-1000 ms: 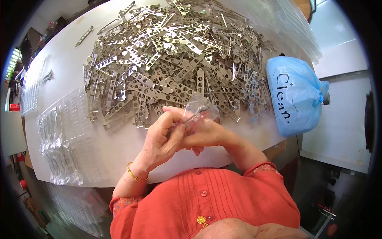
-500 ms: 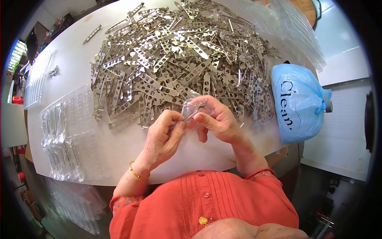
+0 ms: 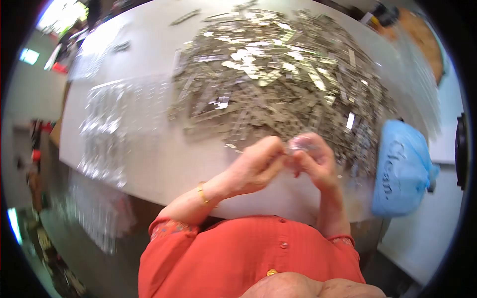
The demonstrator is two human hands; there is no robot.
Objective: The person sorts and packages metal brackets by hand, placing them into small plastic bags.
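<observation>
- Being held in front of the red shirt (image 3: 248, 253) is a small bit of clear plastic (image 3: 303, 145), just over the near side of the worktop (image 3: 154, 169).
- The clear plastic is gripped by the right hand (image 3: 318, 161), with its fingers bent and clamped on it.
- Its left edge is pinched by the left hand (image 3: 261, 161), where the thumb and fingers are pressed together.
- The two hands are held close, with their tips almost meeting at the plastic; what is inside it cannot be told, as that spot is blurred.
- A gold bracelet (image 3: 201, 192) is worn on the left wrist, and a gold pin (image 3: 272, 272) can be seen low on the shirt.
- Lots of flat metal strips (image 3: 278, 79) with holes are heaped in a big pile just past the hands.
- One lone strip (image 3: 186, 17) is left apart, near the far edge.
- On the left, shiny clear packs (image 3: 103, 154) are laid in two rows, beside a clear tray (image 3: 149, 102).
- Behind them, small metal bits (image 3: 121, 46) are set beside another clear sheet (image 3: 94, 62).
- On the right, a blue bag (image 3: 403, 174) marked "Clean." is placed at the worktop's edge.
- Long clear sleeves (image 3: 415, 79) are spread behind it.
</observation>
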